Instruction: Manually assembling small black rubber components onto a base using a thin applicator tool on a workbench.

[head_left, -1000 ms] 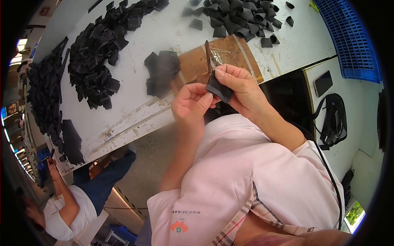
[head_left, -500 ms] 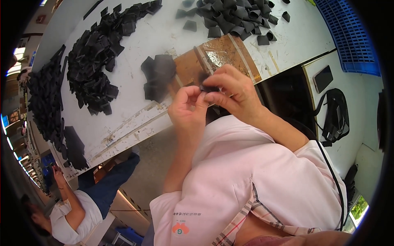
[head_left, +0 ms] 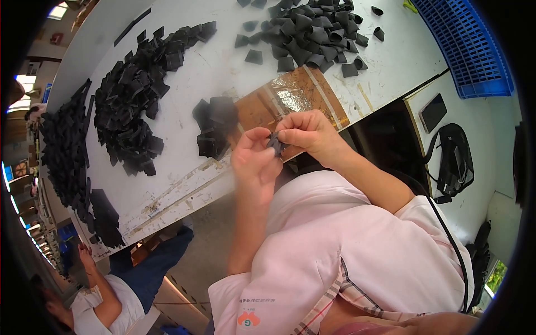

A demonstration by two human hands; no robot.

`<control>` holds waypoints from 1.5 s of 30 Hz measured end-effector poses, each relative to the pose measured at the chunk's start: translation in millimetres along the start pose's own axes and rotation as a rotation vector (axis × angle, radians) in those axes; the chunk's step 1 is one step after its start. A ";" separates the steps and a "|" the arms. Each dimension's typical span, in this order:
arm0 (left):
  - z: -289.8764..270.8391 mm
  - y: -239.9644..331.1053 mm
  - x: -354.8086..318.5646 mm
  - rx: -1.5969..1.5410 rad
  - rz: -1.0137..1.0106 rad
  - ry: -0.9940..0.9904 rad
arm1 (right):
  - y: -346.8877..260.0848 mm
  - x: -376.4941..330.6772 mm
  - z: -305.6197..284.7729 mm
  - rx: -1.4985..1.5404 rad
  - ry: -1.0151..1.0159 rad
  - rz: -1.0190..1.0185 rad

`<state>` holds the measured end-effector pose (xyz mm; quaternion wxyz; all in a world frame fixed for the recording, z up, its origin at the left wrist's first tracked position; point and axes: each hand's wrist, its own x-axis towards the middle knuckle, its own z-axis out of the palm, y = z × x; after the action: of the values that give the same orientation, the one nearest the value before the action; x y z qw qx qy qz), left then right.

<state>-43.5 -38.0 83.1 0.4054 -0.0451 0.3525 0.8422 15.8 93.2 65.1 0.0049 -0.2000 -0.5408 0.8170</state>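
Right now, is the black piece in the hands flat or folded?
Folded: the piece is pinched and creased between both hands' fingers.

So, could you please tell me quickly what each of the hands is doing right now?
Left hand: closed, pinching the small folded black fabric piece.
Right hand: closed, pinching the same piece.

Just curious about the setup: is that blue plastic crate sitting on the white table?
No, the blue crate lies beyond the white table's edge, on a separate surface.

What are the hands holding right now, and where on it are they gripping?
A small black fabric piece, pinched between the left hand and the right hand, each at one end. Its shape is too hidden to tell more.
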 end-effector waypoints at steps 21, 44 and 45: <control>13.5 20.1 26.8 0.183 0.276 -0.095 | -67.7 37.1 -3.6 -0.242 -0.238 -0.172; 19.4 20.1 24.1 0.266 0.698 -0.045 | -51.7 22.2 6.7 -1.031 0.150 -1.128; 19.3 19.5 24.2 0.265 0.697 -0.043 | -49.7 22.6 6.4 -1.011 0.162 -1.144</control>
<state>-69.6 -18.4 99.6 0.1040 0.1481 0.4443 0.8774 -17.4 113.3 104.0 0.3746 0.0739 -0.8659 0.3232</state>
